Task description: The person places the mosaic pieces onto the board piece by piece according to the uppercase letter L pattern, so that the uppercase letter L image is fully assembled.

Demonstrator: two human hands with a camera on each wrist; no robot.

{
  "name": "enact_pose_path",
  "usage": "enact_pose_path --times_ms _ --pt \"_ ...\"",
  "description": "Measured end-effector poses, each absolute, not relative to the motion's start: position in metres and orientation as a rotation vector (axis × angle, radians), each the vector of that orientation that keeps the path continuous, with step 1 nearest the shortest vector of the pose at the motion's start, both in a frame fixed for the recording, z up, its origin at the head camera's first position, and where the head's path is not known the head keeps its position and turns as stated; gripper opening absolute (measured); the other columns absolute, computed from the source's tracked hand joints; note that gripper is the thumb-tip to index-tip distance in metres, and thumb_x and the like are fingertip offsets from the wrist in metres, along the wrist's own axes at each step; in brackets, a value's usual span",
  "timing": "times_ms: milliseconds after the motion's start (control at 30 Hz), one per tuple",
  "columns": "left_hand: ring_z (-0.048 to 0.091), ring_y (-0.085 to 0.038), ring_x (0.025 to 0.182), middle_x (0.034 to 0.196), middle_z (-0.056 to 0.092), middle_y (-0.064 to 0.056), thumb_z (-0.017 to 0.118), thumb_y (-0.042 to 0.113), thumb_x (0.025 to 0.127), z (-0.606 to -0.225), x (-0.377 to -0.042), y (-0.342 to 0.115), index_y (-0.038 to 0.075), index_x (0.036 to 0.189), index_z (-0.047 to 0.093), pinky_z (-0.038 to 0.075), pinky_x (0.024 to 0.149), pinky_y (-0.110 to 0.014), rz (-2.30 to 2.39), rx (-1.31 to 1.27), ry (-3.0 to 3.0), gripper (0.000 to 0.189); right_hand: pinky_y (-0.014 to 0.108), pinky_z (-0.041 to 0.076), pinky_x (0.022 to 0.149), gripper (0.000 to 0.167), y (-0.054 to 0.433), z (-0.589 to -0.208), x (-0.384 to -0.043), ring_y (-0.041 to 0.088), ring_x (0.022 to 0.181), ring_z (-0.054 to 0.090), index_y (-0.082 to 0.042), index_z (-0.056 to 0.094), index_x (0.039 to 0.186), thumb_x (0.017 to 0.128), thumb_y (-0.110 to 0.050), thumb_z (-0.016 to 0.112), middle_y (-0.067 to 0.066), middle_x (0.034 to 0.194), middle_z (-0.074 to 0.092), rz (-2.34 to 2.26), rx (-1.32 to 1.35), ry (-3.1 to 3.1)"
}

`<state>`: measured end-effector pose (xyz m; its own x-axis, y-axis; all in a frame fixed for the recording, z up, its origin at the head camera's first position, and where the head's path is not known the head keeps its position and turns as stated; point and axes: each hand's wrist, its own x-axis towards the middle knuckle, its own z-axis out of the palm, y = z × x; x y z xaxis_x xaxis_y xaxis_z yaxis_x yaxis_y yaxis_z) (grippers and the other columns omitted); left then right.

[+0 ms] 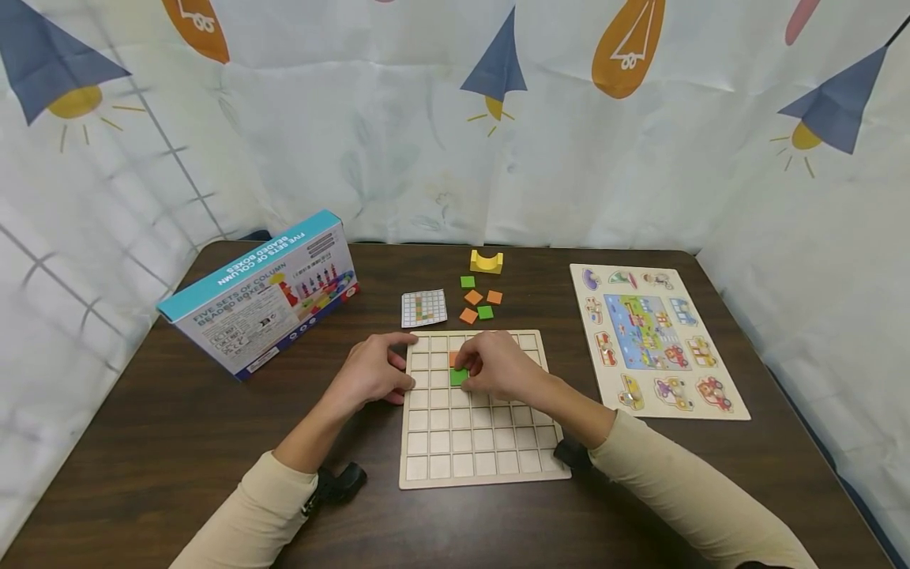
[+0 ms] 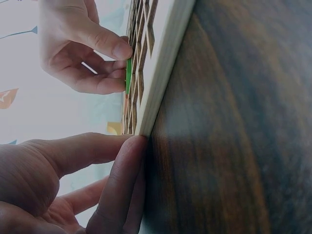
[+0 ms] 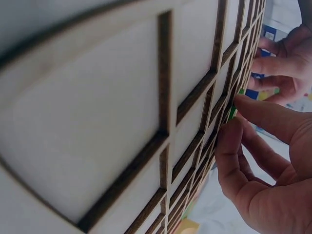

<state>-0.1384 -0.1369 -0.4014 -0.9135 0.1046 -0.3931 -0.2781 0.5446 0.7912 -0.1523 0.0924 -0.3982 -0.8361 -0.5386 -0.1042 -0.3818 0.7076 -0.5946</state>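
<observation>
A wooden grid board [image 1: 483, 438] lies flat on the table. At its upper left edge my left hand [image 1: 371, 370] holds the rim with thumb and fingers; the left wrist view shows the fingertips on the board's edge [image 2: 155, 102]. Over the upper part of the grid, my right hand [image 1: 501, 367] pinches a green square tile [image 1: 458, 378] between thumb and fingers. That tile touches the grid, slightly tilted in the left wrist view. Just behind it an orange tile [image 1: 453, 359] sits in a cell, partly hidden by the right hand.
Behind the board lie loose orange tiles [image 1: 473, 297], green tiles [image 1: 485, 312] and a yellow arched block [image 1: 486, 261]. A small pattern card [image 1: 423, 308] is next to them. At the left stands a toy box [image 1: 263, 304]; a picture puzzle board [image 1: 657, 395] lies at the right.
</observation>
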Motion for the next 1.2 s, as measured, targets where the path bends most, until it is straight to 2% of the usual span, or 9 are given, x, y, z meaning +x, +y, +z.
enact_pose_path --times_ms 267,733,1200 --pt "0.07 -0.02 0.06 0.103 0.061 -0.018 0.083 -0.007 0.078 -0.401 -0.138 -0.137 0.013 0.145 0.06 0.066 0.056 -0.036 1.319 -0.153 2.393 0.073 0.022 0.056 0.069 0.02 0.095 -0.395 -0.154 0.007 0.077 0.062 -0.01 0.078 0.095 0.079 -0.008 0.089 -0.004 0.083 0.071 -0.844 -0.732 2.605" --pt "0.069 -0.02 0.06 0.103 0.061 -0.018 0.082 -0.008 0.079 -0.4 -0.138 -0.137 0.013 0.145 0.06 0.066 0.055 -0.035 1.317 -0.155 2.401 0.073 0.029 0.057 0.075 0.018 0.117 -0.385 -0.184 0.012 0.085 0.065 -0.012 0.079 0.104 0.087 -0.009 0.08 -0.002 0.092 0.074 -0.917 -0.651 2.597" --pt "0.068 -0.02 0.06 0.102 0.059 -0.017 0.082 -0.007 0.079 -0.401 -0.137 -0.135 0.013 0.145 0.059 0.065 0.054 -0.035 1.31 -0.15 2.413 0.073 0.041 0.06 0.09 0.025 0.139 -0.391 -0.229 0.026 0.099 0.067 -0.005 0.076 0.114 0.089 -0.004 0.079 0.012 0.107 0.074 -0.97 -0.466 2.748"
